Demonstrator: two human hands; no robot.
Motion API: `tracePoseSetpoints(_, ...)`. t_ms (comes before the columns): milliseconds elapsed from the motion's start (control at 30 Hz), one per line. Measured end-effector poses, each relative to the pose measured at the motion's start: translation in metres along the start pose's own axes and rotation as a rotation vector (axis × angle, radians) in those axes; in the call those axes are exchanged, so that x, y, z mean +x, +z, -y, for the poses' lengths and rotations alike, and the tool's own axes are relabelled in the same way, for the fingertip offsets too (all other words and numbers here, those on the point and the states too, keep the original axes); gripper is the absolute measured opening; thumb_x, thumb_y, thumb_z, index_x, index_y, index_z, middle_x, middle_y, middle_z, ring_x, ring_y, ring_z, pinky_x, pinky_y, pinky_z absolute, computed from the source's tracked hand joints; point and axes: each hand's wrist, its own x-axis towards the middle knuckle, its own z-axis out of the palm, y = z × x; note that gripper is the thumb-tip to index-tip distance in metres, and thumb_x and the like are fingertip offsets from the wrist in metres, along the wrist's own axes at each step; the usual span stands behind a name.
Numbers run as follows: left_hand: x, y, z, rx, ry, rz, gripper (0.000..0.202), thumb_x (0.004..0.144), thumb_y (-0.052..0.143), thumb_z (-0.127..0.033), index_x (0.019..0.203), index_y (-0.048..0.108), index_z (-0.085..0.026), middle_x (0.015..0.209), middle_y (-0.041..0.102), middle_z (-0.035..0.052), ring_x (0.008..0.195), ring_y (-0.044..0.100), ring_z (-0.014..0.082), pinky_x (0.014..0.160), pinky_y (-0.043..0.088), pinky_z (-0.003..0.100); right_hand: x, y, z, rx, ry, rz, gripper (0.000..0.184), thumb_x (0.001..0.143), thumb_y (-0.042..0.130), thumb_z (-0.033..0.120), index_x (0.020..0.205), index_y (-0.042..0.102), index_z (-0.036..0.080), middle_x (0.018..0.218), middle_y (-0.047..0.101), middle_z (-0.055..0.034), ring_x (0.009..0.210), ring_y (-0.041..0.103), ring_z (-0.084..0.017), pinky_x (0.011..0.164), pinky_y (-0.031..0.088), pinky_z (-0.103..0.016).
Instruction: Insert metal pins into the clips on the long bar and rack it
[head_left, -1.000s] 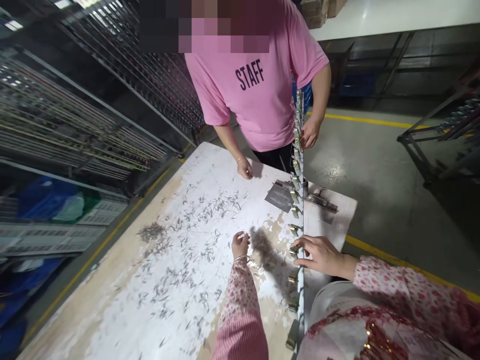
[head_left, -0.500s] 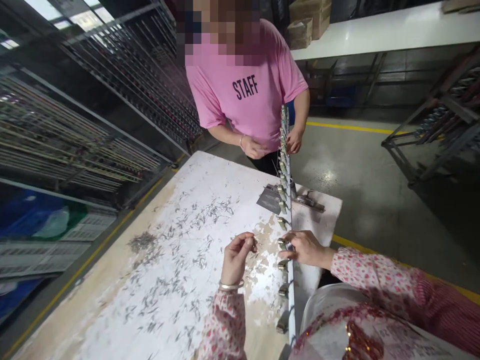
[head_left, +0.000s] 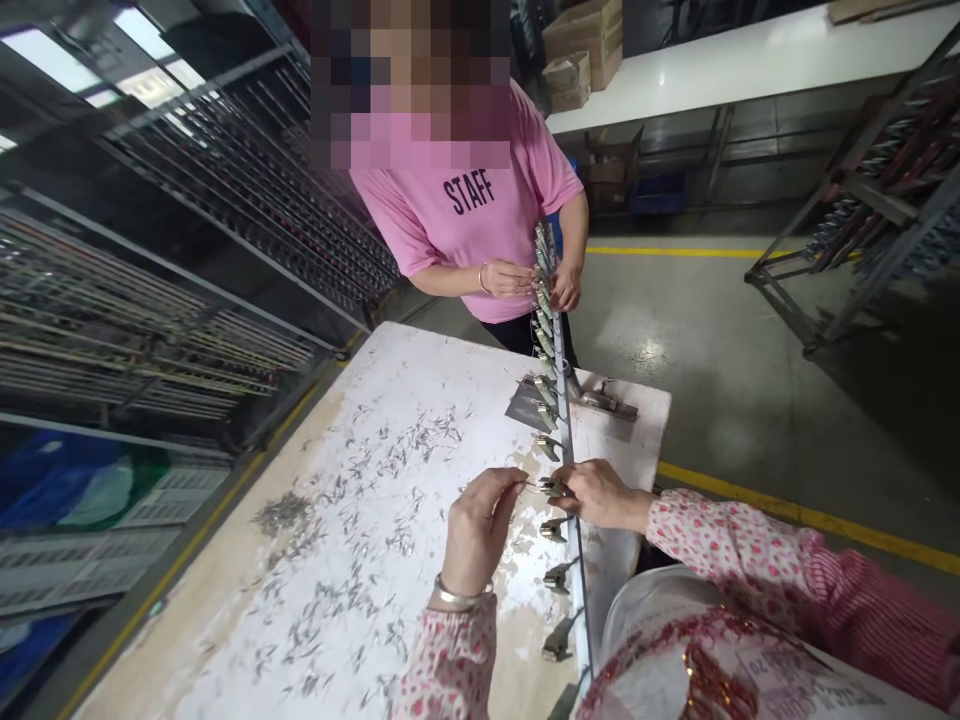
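My left hand [head_left: 480, 525] pinches a thin metal pin [head_left: 534, 485] and holds its tip at a small clip [head_left: 550, 487] on the long metal bar [head_left: 572, 540]. My right hand [head_left: 600, 495] grips that same clip from the right side. The bar carries a row of clips and runs from near me to the far end of the table. Several loose metal pins [head_left: 360, 500] lie scattered over the worn white table [head_left: 420, 370].
A person in a pink shirt [head_left: 469, 215] stands at the far end, both hands at the bar's upper clips. Wire racks [head_left: 187, 250] fill the left. A metal clamp plate [head_left: 600, 400] sits by the bar. A yellow floor line [head_left: 787, 515] runs right.
My left hand lifted off the table with a pin and moved right to the clip. My right hand stayed on the bar. The other person raised both hands to the bar's upper clips.
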Motion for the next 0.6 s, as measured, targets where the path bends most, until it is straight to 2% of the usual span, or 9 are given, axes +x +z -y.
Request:
tracePoseSetpoints(267, 0.011, 0.0, -0.008, 0.167, 0.156, 0.078, 0.01, 0.09, 0.056, -0.016, 0.098, 0.062, -0.017, 0.089, 0.067, 0.0043, 0.081, 0.061, 0.0152, 0.073, 0.049, 0.028, 0.001, -0.005, 0.002, -0.018, -0.02, 0.027, 0.027, 0.091, 0.057, 0.043, 0.088, 0.062, 0.017, 0.085, 0.069, -0.003, 0.072, 0.064, -0.017, 0.062, 0.04, -0.025)
tracePoseSetpoints(367, 0.013, 0.0, -0.01, 0.14, 0.168, 0.105, 0.01, 0.091, 0.055, -0.017, 0.098, 0.063, -0.018, 0.089, 0.068, 0.0043, 0.081, 0.061, 0.0154, 0.073, 0.049, 0.029, 0.002, -0.007, 0.002, -0.045, -0.02, 0.057, 0.033, 0.089, 0.057, 0.049, 0.089, 0.063, 0.017, 0.086, 0.069, -0.0043, 0.071, 0.064, -0.017, 0.061, 0.041, -0.026)
tracePoseSetpoints(433, 0.011, 0.003, -0.001, 0.044, 0.165, 0.109, 0.012, 0.092, 0.054, -0.02, 0.1, 0.063, -0.02, 0.089, 0.068, 0.0036, 0.082, 0.063, 0.0149, 0.074, 0.05, 0.028, 0.001, -0.009, 0.001, -0.038, -0.03, 0.081, 0.036, 0.089, 0.055, 0.052, 0.09, 0.063, 0.017, 0.086, 0.069, -0.0053, 0.071, 0.064, -0.018, 0.06, 0.043, -0.026)
tracePoseSetpoints(500, 0.006, 0.012, 0.021, -0.076, 0.054, 0.065, 0.019, 0.095, 0.049, -0.025, 0.106, 0.063, -0.021, 0.092, 0.069, 0.0039, 0.084, 0.065, 0.0144, 0.075, 0.052, 0.027, -0.002, -0.008, -0.001, 0.004, -0.058, 0.072, 0.039, 0.089, 0.054, 0.054, 0.093, 0.063, 0.016, 0.091, 0.069, -0.0068, 0.073, 0.065, -0.018, 0.061, 0.045, -0.026)
tracePoseSetpoints(533, 0.002, 0.019, 0.037, -0.099, -0.075, 0.031, 0.023, 0.096, 0.045, -0.027, 0.11, 0.062, -0.021, 0.095, 0.07, 0.0044, 0.086, 0.066, 0.0142, 0.076, 0.052, 0.026, -0.004, -0.008, -0.003, 0.039, -0.076, 0.044, 0.04, 0.09, 0.053, 0.054, 0.097, 0.062, 0.016, 0.096, 0.069, -0.008, 0.075, 0.065, -0.018, 0.062, 0.046, -0.027)
tracePoseSetpoints(600, -0.011, 0.036, 0.076, -0.033, -0.438, -0.028, 0.028, 0.096, 0.043, -0.029, 0.115, 0.06, -0.018, 0.101, 0.07, 0.0065, 0.089, 0.066, 0.0146, 0.079, 0.052, 0.027, -0.012, -0.006, -0.007, 0.134, -0.093, -0.062, 0.04, 0.091, 0.052, 0.052, 0.106, 0.058, 0.015, 0.104, 0.066, -0.0104, 0.073, 0.064, -0.017, 0.063, 0.048, -0.027)
